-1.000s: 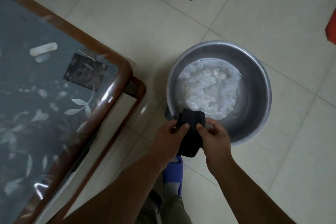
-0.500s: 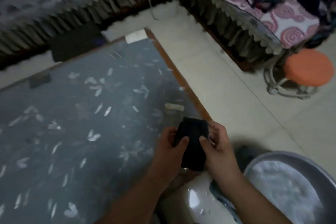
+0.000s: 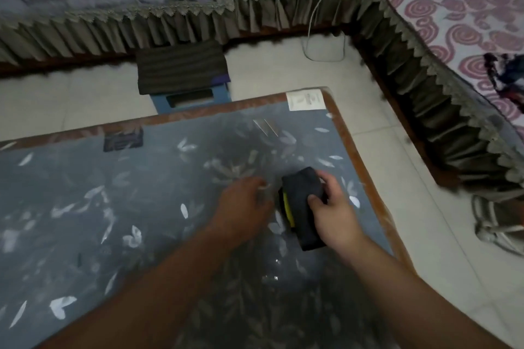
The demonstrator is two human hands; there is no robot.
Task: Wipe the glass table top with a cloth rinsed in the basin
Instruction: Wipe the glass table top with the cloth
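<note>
Two bare forearms are seen reaching in from the bottom edge, over one table [image 3: 344,133] with a grey leaf-patterned glass top framed by a brown rim. One left hand [image 3: 243,204] is held palm down above the glass, just beside the cloth and apart from it. Its fingers are blurred but appear loosely bent, with nothing held in them. One right hand [image 3: 331,208] is wrapped round one dark folded cloth [image 3: 302,195], the thumb laid across the top and the fingers curled round the far side. A single yellow strip is shown along the cloth's left edge. The cloth is held over the right part of the table, near the right rim. Whether it touches the glass cannot be told.

Farther along the table, one dark sticker [image 3: 123,139] is seen near the far rim, and one white label [image 3: 304,100] at the far right corner. Beyond the table, on the tiled floor [image 3: 93,93], one blue stool [image 3: 161,103] with a dark cushion is placed. One fringed sofa [image 3: 170,22] is set along the far and right sides, with one white cable [image 3: 320,5] hanging down its front.
</note>
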